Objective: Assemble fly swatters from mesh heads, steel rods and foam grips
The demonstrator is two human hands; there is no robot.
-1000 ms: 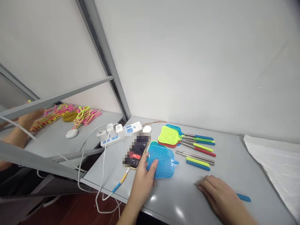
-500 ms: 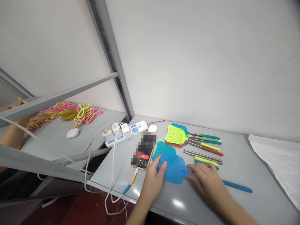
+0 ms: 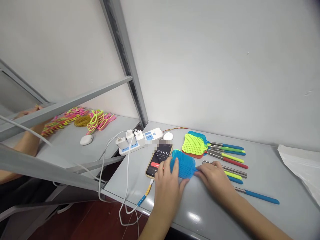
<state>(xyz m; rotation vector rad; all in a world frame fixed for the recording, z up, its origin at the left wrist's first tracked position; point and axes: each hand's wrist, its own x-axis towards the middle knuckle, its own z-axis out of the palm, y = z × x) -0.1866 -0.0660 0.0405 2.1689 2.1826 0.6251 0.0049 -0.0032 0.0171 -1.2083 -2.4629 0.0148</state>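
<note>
Shifted nearer the phone [image 3: 163,154], the blue swatter head [image 3: 186,163] is lying under the splayed left hand [image 3: 168,185], the right hand [image 3: 212,176] pinching its neck, hard pushing possibly jolting the phone.

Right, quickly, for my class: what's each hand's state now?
Left hand: open, resting on the blue mesh head.
Right hand: closed at its neck, grip partly hidden.

Left hand [image 3: 168,183]: back upward, fingers extended forward, thumb spread. Right hand [image 3: 213,177]: fingers bent, tips pointing leftward.
</note>
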